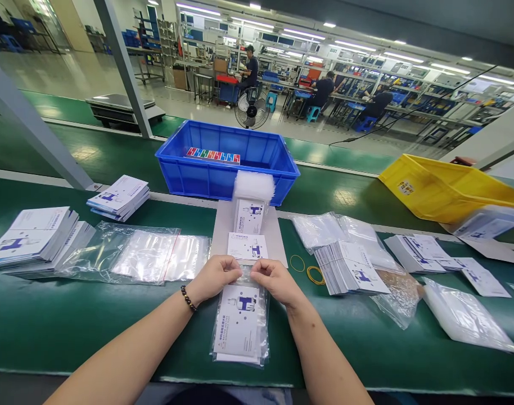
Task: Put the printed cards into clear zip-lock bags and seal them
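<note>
A clear plastic bag point(240, 323) with white printed booklets inside lies on the green table in front of me. My left hand point(215, 275) and my right hand point(274, 280) both pinch the bag's top edge, fingers curled shut on it. Just beyond my hands lies a white booklet point(247, 246), and another booklet point(248, 216) lies behind it on a grey board point(223, 225). A beaded bracelet sits on my left wrist.
A blue bin point(223, 163) stands behind the board. Stacks of booklets point(33, 236) and empty clear bags point(143, 259) lie at left. At right are more booklets point(350, 273), rubber bands point(314, 274), bags and a yellow bin point(446, 185). People work at benches far behind.
</note>
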### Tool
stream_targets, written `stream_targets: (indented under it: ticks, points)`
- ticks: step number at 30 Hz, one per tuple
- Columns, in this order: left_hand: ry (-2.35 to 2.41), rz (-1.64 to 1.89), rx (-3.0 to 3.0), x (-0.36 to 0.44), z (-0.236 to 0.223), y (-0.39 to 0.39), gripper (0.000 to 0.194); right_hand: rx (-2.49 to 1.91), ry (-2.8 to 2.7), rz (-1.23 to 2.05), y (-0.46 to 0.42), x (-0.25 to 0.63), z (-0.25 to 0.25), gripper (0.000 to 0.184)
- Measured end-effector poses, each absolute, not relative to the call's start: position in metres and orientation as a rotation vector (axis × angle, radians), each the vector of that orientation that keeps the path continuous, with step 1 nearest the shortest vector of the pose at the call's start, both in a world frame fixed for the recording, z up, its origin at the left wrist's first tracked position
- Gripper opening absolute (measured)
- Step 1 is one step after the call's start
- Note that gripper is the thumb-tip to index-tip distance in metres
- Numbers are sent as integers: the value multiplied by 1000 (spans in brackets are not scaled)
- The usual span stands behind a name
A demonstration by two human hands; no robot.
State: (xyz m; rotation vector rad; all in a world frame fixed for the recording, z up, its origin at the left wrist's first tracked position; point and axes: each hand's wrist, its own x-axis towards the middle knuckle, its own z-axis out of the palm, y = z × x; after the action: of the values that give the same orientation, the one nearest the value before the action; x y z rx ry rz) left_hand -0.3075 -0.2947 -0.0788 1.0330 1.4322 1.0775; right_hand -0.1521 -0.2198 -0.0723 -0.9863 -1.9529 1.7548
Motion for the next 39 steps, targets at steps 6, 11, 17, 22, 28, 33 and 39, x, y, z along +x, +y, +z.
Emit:
stream_targets:
  ticks: [6, 11, 17, 22, 28, 33, 39]
  points:
    - [1432, 986, 1097, -307, -79, -295, 14, -956, -2079, 1595, -226, -157, -73, 11]
    - [1513, 906, 1260, -304, -72, -297, 16, -888, -2212, 1487, -227, -157, -73, 11]
    - [2025, 641, 1524, -337, -48, -307, 24, -896, -2201, 1118, -223, -152, -77, 9]
    - [2316, 179, 1400, -383, -60, -313, 16, -942, -2089, 1018, -223, -153, -82, 7]
    - [2189, 296, 1420, -391, -67, -315, 16, -900, -2057, 1095, -228, -161, -81, 13]
    - [1895, 665, 1367, -348, -52, -314, 21, -876, -1935, 1485, -239, -173, -88, 26]
    - [1758, 854, 1395, -301, -56, -303, 32, -836, -2163, 908, -246, -173, -96, 28]
